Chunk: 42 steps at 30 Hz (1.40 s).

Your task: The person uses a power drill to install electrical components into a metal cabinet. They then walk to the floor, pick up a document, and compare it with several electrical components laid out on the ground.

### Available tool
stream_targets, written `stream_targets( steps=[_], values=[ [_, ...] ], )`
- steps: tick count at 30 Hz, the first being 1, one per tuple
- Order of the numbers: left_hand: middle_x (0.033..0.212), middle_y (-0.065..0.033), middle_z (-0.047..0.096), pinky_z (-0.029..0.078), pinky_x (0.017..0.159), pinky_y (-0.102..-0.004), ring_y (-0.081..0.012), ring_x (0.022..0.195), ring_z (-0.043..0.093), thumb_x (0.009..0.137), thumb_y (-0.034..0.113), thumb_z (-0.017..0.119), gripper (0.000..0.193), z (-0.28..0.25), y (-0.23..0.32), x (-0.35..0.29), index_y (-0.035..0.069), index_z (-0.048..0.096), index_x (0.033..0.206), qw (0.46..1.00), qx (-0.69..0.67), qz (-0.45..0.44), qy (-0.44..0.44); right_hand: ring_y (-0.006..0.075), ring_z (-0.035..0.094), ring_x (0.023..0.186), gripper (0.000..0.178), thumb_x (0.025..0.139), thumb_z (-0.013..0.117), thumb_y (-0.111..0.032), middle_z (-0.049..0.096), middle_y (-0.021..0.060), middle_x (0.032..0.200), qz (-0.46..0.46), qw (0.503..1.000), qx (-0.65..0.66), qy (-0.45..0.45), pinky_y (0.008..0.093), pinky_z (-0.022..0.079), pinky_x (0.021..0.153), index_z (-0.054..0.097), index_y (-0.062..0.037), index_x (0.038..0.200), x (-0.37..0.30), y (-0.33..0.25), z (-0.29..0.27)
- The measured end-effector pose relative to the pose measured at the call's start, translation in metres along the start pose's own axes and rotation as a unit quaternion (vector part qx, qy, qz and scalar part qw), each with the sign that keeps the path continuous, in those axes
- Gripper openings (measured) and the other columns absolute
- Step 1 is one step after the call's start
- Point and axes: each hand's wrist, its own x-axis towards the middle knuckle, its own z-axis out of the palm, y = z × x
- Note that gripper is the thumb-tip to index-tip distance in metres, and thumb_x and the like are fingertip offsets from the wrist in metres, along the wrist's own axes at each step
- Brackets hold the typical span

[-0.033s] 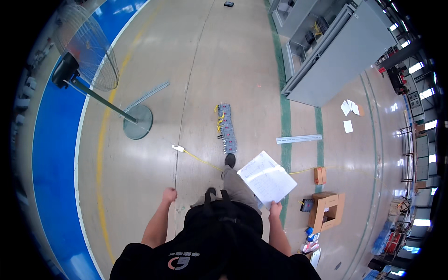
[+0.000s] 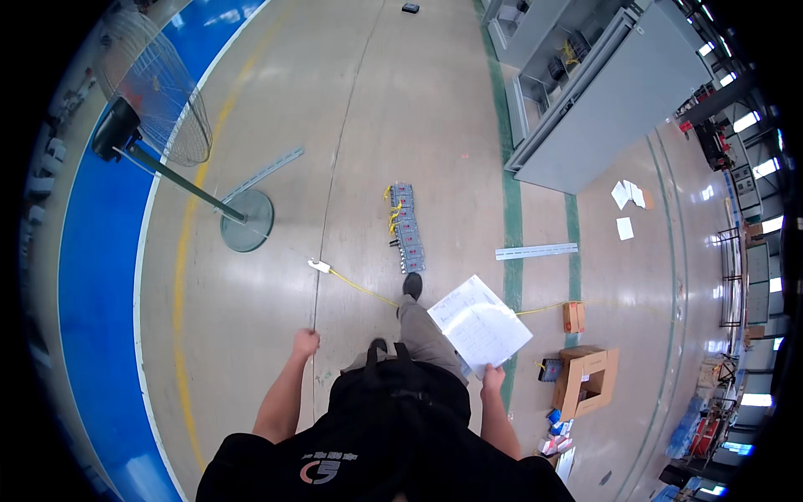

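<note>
Off to the left, above the floor, my left hand [image 2: 306,342] hangs with its fingers curled closed, and nothing shows in it. On the other side, my right hand [image 2: 493,378] grips white paper sheets [image 2: 480,322] by their near corner. Printing and lines cover the top sheet, which tilts out in front of my right leg. Ahead of my foot, a row of grey circuit breakers [image 2: 407,230] lies on the floor, with yellow wires [image 2: 395,219] along its left side. Neither hand touches them.
A standing fan [image 2: 246,219] is at the left. A white power strip [image 2: 319,266] with a yellow cord lies between. Metal strips lie on both sides. At the right are grey cabinets [image 2: 585,109], loose papers [image 2: 625,227], a small carton [image 2: 574,317] and an opened cardboard box [image 2: 570,381].
The paper sheets have shifted slightly in my right hand, and the light band across the top sheet looks different. My left hand has moved up a little.
</note>
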Motion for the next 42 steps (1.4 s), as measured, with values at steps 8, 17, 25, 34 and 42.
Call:
stream_targets(
  steps=[8,17,25,34,42],
  values=[
    [0.062,-0.0123,0.062,0.050,0.053,-0.0322,-0.0201,0.055,0.063,0.076,0.014,0.050,0.021,0.025,0.214,0.065,-0.001,0.065,0.076,0.990,-0.023,0.138,-0.024,0.0241,0.060,0.088,0.032,0.079,0.051,-0.003,0.061,0.0127,0.100,0.086,0.994,0.007,0.062,0.0340,0.048,0.076,0.054,0.0077,0.110,0.118,-0.030,0.015],
    [0.065,-0.0161,0.064,0.053,0.057,-0.0345,-0.0228,0.055,0.064,0.074,0.015,0.051,0.024,0.007,0.240,0.113,-0.002,0.067,0.081,0.999,-0.041,-0.016,-0.011,0.0189,0.056,0.086,0.032,0.082,0.052,-0.004,0.061,0.0114,0.097,-0.028,0.995,-0.090,-0.027,0.0316,0.044,0.076,0.054,0.0076,0.111,0.282,-0.171,0.137],
    [0.057,-0.0121,0.061,0.050,0.048,-0.0335,-0.0208,0.047,0.060,0.074,0.015,0.049,0.023,-0.034,0.276,0.226,-0.002,0.064,0.071,0.997,-0.011,-0.061,-0.042,0.0165,0.055,0.081,0.030,0.086,0.050,-0.006,0.060,0.0087,0.098,-0.013,0.998,-0.030,-0.061,0.0291,0.043,0.071,0.053,0.0058,0.114,0.307,-0.298,0.240],
    [0.073,-0.0116,0.064,0.050,0.047,-0.0299,-0.0159,0.060,0.063,0.081,0.014,0.048,0.026,-0.087,0.392,0.291,-0.003,0.063,0.094,0.979,-0.192,-0.064,-0.005,0.0126,0.053,0.072,0.029,0.086,0.052,-0.009,0.058,0.0056,0.090,-0.001,0.993,-0.099,-0.062,0.0264,0.040,0.055,0.053,0.0012,0.113,0.332,-0.348,0.319],
    [0.064,-0.0114,0.062,0.051,0.044,-0.0325,-0.0191,0.051,0.061,0.077,0.009,0.048,0.020,-0.100,0.363,0.310,-0.004,0.064,0.078,0.975,-0.134,-0.178,-0.021,0.0132,0.054,0.070,0.022,0.086,0.053,-0.009,0.057,0.0053,0.086,0.028,0.989,-0.117,-0.090,0.0268,0.042,0.055,0.054,0.0003,0.106,0.340,-0.403,0.392]
  ],
)
